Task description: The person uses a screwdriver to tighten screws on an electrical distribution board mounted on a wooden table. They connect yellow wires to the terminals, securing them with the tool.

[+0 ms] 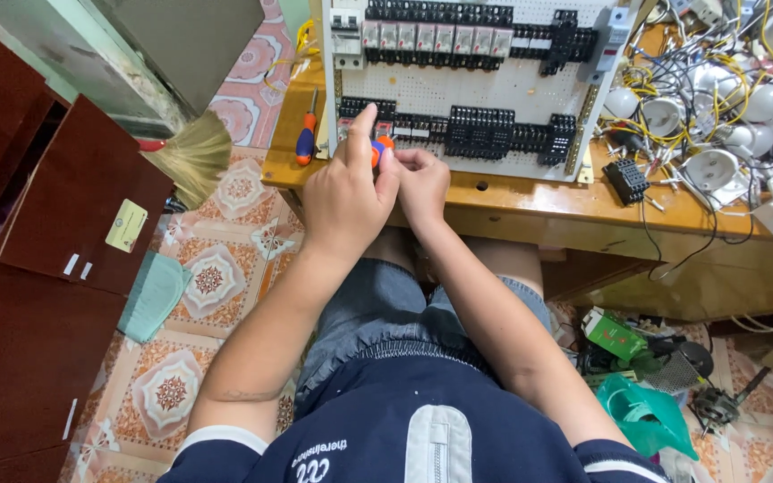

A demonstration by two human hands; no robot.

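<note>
I see the left hand [346, 192] closed around an orange-handled screwdriver [379, 148], index finger extended, at the lower-left edge of the perforated panel [471, 89]. The right hand [422, 183] pinches the same handle, touching the left, over the worktop [530, 201].

L hand [347, 192] fingers curled, index up, R hand [423, 183] pinching, touching
</note>
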